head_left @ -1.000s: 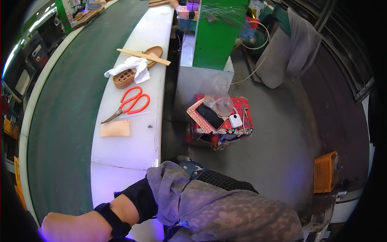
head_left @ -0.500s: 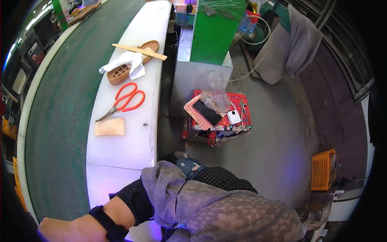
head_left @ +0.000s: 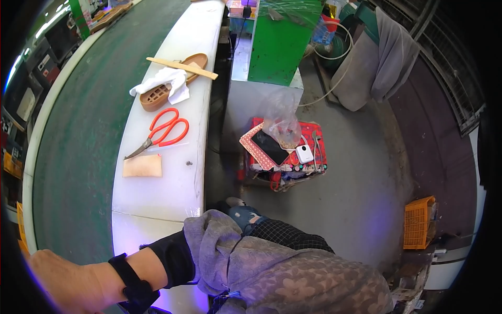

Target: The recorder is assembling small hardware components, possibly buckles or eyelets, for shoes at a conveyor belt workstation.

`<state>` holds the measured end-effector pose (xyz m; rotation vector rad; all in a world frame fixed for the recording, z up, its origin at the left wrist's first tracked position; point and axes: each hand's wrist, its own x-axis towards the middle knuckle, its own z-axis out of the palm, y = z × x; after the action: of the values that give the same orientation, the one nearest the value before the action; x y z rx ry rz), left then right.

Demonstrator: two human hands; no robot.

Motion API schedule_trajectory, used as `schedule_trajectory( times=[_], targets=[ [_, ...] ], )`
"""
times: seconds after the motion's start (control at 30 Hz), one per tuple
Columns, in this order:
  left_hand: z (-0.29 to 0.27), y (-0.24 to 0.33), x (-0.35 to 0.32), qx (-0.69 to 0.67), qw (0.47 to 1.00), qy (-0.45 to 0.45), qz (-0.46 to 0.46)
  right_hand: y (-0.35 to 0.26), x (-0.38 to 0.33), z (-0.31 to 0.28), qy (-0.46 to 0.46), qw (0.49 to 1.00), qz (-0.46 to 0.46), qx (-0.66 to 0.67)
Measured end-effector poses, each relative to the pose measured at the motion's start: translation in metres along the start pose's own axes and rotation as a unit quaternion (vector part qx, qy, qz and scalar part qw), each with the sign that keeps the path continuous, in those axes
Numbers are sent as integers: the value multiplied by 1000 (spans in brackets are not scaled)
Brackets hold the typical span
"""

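Observation:
My right hand [head_left: 57,277] reaches left over the bench's near end, at the picture's dark rim. Its fingers are out of sight, so I cannot tell whether they hold anything. A black strap [head_left: 130,277] wraps the wrist. My left hand is not in view. Farther up the white bench [head_left: 157,193] lies a beige rectangular piece [head_left: 143,166]. The blade tips of the red-handled scissors [head_left: 166,128] touch or nearly touch it. Beyond them are a brown shoe sole [head_left: 154,98], a crumpled white cloth [head_left: 164,81] on it, and a flat wooden stick [head_left: 180,68] lying across it.
A green belt [head_left: 78,146] runs along the bench's left side. To the right, a red patterned box [head_left: 314,146] carries a dark phone [head_left: 270,146], a clear plastic bag [head_left: 282,118] and a small white device [head_left: 304,154]. A green post [head_left: 282,42] and orange crate [head_left: 418,222] stand farther off.
My right hand has moved left and slightly up, farther into the picture's rim. The view has shifted very slightly; the things on the bench lie as before.

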<state>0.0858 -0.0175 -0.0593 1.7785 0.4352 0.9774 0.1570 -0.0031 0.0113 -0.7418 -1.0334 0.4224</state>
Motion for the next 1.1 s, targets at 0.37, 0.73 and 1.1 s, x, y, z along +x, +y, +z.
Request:
schedule_trajectory(
  times=[0.37, 0.73, 1.1],
  targets=[
    [-59, 15, 26, 133, 984, 86, 83, 6, 1, -7, -69, 995, 43, -62],
    [-61, 41, 24, 70, 992, 94, 36, 12, 4, 14, -81, 988, 46, -120],
    [-60, 34, 30, -6, 974, 222, 52, 23, 1, 25, -93, 986, 126, 54]
  ],
)
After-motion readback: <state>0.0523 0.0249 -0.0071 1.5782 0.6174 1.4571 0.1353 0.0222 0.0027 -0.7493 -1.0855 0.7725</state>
